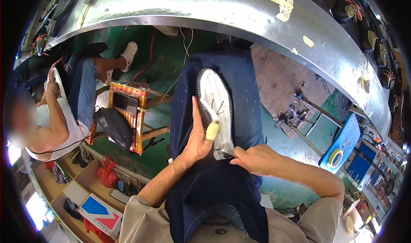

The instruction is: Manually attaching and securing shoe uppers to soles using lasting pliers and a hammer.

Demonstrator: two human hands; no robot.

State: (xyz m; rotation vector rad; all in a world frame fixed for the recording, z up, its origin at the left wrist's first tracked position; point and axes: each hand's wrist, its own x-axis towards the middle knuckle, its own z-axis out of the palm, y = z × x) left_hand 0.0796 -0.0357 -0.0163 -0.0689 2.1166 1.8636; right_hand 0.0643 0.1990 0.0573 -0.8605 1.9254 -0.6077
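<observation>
Shirt (216, 226) below shoe (215, 98); rim (231, 114) looks stitched, heel (222, 153) unclear; left grip (198, 143) clasps rim; right grip (256, 159) clenched, hold I can't tell.

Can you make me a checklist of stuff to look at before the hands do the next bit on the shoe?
1. Shoe lying on the blue cloth, pale side up: ok.
2. Left hand holding the shoe's side: ok.
3. Yellow wrap on the left thumb: ok, it's on.
4. Right hand at the shoe's near end: ok.
5. What the right hand grips: cannot tell, its fingers hide most of it.
6. Whole shoe edge in sight: not ok, the left hand covers some.
</observation>
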